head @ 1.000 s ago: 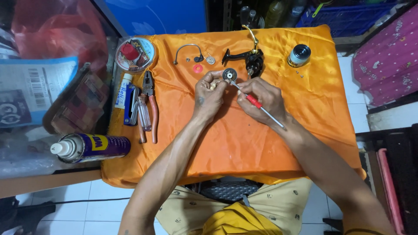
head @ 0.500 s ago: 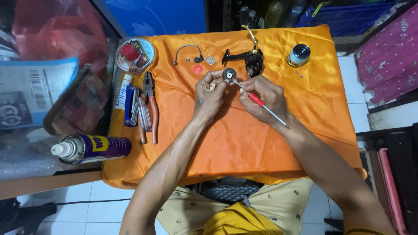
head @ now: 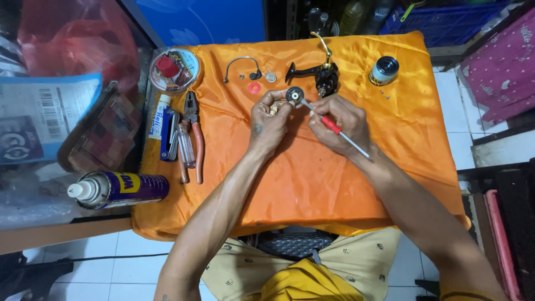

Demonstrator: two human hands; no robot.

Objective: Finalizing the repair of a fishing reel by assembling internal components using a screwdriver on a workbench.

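Observation:
My left hand pinches a small round black part with a pale centre, holding it up over the orange cloth. My right hand grips a thin tool with a red handle, its metal tip touching the round part. Just beyond both hands lies a black fishing reel body with a gold handle. A bent wire bail, a small silver washer and a pink ring lie to the left of it.
A reel spool stands at the cloth's far right. Pliers, screwdrivers and a white tube lie along the left edge, with a round tin behind them. A spray can lies on the left shelf.
Both hands have stayed in place over the cloth; the tool's tip has kept working at the round part with only slight shifts of the fingers.

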